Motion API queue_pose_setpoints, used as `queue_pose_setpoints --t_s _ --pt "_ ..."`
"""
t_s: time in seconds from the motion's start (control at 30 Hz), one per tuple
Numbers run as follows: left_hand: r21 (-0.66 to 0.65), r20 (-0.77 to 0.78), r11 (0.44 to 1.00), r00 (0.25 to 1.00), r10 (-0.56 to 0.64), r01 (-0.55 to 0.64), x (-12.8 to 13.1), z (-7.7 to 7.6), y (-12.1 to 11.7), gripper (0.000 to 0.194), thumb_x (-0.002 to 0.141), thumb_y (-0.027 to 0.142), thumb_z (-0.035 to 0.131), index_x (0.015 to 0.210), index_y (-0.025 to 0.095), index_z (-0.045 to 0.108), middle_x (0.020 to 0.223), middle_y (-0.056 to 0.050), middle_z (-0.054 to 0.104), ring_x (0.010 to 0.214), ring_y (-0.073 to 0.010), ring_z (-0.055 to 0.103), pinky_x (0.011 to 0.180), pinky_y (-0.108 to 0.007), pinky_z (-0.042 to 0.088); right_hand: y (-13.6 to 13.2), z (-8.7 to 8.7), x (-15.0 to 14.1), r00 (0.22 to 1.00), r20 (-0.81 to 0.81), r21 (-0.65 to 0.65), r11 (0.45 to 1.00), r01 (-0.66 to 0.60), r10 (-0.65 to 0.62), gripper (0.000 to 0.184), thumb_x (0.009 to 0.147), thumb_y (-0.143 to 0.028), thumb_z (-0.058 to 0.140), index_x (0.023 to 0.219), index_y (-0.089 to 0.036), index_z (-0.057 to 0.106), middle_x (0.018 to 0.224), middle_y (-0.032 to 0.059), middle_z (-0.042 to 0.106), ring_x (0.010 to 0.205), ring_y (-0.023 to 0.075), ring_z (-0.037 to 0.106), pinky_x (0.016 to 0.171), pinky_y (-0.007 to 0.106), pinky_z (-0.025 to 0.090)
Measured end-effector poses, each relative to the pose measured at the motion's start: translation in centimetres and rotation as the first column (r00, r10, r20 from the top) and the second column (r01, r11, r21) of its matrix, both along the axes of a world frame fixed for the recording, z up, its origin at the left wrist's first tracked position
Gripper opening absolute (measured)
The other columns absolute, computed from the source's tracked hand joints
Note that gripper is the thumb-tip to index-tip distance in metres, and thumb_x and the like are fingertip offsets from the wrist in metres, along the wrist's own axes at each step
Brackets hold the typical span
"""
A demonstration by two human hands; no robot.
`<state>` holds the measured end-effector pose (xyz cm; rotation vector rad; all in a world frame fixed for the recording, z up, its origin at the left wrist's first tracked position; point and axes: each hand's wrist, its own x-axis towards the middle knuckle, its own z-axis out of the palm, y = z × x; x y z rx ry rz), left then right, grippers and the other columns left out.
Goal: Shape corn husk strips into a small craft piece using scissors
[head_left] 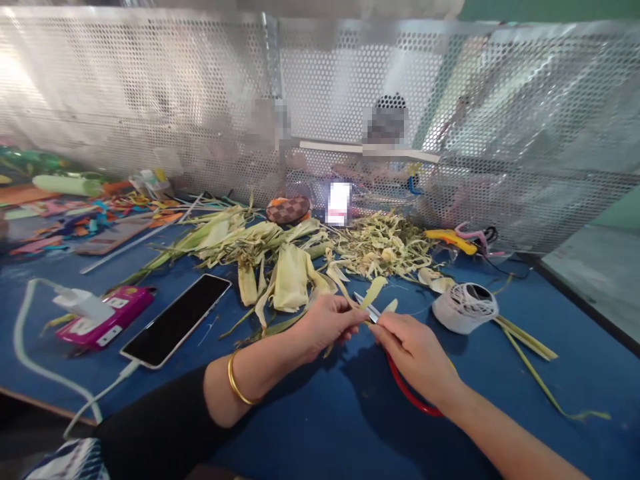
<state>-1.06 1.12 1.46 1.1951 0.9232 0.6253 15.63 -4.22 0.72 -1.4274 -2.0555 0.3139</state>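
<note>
Tapering pale yellow-green husk strip (374, 291)

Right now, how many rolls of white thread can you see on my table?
1. The white thread roll sits on the blue table, to the right of your right hand. Another could be hidden behind the heaped husks.

You've got a blue tabletop (310, 420), dark edging (585, 301) on its right. 1 perforated metal partition (330, 80) spans the far side, 1 vertical seam (271, 60) near its middle. Bright glare (13, 70) far left; green patch (545, 10) far right, up top. Grey surface (595, 263) right, maybe floor, unclear.
</note>
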Motion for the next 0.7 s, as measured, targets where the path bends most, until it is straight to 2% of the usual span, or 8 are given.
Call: queue_pose_setpoints --t_s 0.1,0.33,0.43,0.57,0.7 --pt "-0.043 -0.004 0.999 1.0 -0.024 0.024 0.1 -0.1 0.0 0.031 0.065 0.041 0.072 0.062 0.015 0.056 0.047 0.007 0.049 0.038 -0.0038 0.039 0.039 -0.018 0.031 -0.6 -0.4 0.2 1.0 -0.02 0.035 0.999 -0.015 0.016 0.038 0.094 -0.033 0.042 0.058 -0.02 0.04 0.054 -0.0022 0.045 0.055 0.0121 0.043 0.054 0.024 0.033" --pt "-0.13 0.04 0.989 0.997 -0.073 0.078 -0.1 0.0 0.2 0.03 0.063 0.037 0.075 0.058 0.014 0.057 0.045 0.005 0.049 0.036 -0.0041 0.04 0.04 -0.018 0.035 -1.5 0.3 0.2 0.987 -0.151 0.022 0.999 -0.045 0.047 0.039 0.093 -0.027 0.043 0.057 -0.02 0.032 0.052 -0.0035 0.038 0.053 0.0107 0.039 0.052 0.024 0.031" --pt "-0.166 0.079 0.982 0.994 -0.075 0.087 -0.3 -0.1 0.4 0.033 0.061 0.041 0.077 0.063 0.013 0.059 0.047 0.005 0.05 0.038 -0.005 0.042 0.043 -0.02 0.04 -1.4 0.5 0.2 0.986 -0.158 0.014 0.999 -0.043 0.044 0.039 0.093 -0.028 0.041 0.056 -0.02 0.035 0.052 -0.0029 0.04 0.053 0.0112 0.041 0.052 0.024 0.031" --pt "-0.241 0.168 0.961 0.981 -0.097 0.136 -0.4 0.0 0.6 0.04 0.071 0.052 0.067 0.072 0.012 0.06 0.055 0.001 0.057 0.044 -0.0093 0.052 0.05 -0.024 0.047 -0.9 0.9 0.7 0.986 -0.166 -0.047 0.999 -0.015 0.007 0.039 0.092 -0.031 0.041 0.056 -0.02 0.041 0.052 -0.0023 0.044 0.053 0.0119 0.044 0.053 0.024 0.033" --pt "-0.222 0.151 0.971 0.987 -0.058 0.091 -0.3 0.0 0.5 0.033 0.072 0.044 0.069 0.072 0.012 0.06 0.056 0.0 0.059 0.045 -0.009 0.052 0.05 -0.023 0.047 -0.6 1.2 1.1 0.98 -0.199 -0.144 0.989 -0.015 -0.014 0.037 0.091 -0.031 0.041 0.056 -0.019 0.046 0.051 -0.0026 0.044 0.053 0.0117 0.044 0.053 0.025 0.033"
